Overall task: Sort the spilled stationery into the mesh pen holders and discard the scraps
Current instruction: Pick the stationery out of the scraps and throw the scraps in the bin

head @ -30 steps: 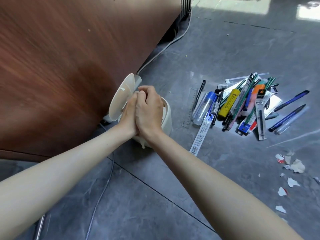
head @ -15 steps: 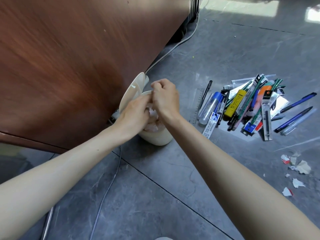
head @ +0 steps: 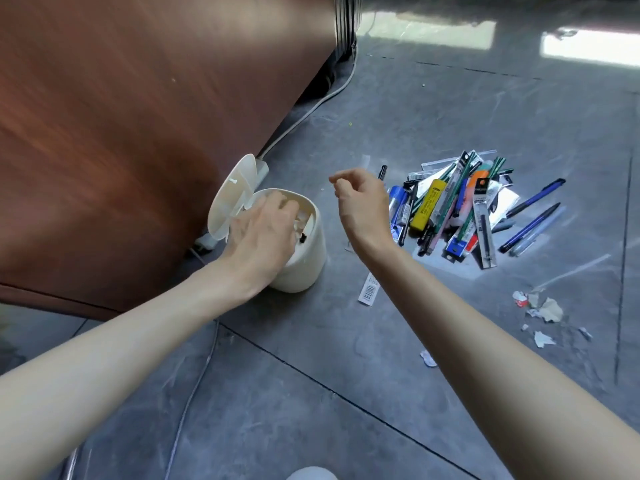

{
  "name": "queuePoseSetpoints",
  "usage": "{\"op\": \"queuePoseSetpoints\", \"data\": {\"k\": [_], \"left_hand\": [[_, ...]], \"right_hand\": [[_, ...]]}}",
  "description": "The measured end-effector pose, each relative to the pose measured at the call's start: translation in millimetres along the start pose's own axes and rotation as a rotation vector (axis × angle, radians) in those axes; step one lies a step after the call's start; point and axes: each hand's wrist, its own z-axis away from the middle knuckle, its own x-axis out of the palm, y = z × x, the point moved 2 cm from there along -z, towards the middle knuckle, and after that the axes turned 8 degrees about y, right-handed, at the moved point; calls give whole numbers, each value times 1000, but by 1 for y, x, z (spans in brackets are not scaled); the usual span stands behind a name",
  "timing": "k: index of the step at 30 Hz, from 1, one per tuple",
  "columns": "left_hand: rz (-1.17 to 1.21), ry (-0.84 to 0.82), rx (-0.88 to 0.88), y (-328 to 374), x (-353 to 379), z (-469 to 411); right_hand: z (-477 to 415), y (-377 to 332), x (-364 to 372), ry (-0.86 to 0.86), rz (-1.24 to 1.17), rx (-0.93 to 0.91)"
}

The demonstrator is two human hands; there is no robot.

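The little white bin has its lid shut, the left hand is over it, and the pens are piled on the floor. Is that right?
Not quite. The lid is open, tipped up and back, as the head view shows. The left hand is over the bin, and the pens are piled on the floor.

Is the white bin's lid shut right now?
No, the lid stands flipped up behind the bin while the left hand reaches into its open top.
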Motion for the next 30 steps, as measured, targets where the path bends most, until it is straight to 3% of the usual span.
{"op": "queuePoseSetpoints", "data": {"k": [2, 5, 7, 11, 15, 22, 26, 30], "left_hand": [[66, 107, 122, 13, 0, 0], [165, 121, 288, 47, 12, 3], [239, -2, 377, 77, 28, 12], [283, -478, 528, 126, 75, 52], [135, -651, 747, 153, 115, 89], [138, -478, 822, 199, 150, 71], [193, -433, 810, 220, 156, 47], [298, -429, 759, 246, 156, 31]], "right_hand": [[0, 9, -26, 33, 106, -10], [3, 30, -68, 108, 251, -1], [8, 49, -98, 131, 361, 2], [25, 100, -158, 122, 599, 32], [29, 140, -205, 71, 816, 126], [33, 172, -237, -104, 1022, 175], [76, 181, -222, -94, 903, 102], [113, 181, -228, 61, 697, -31]]}}
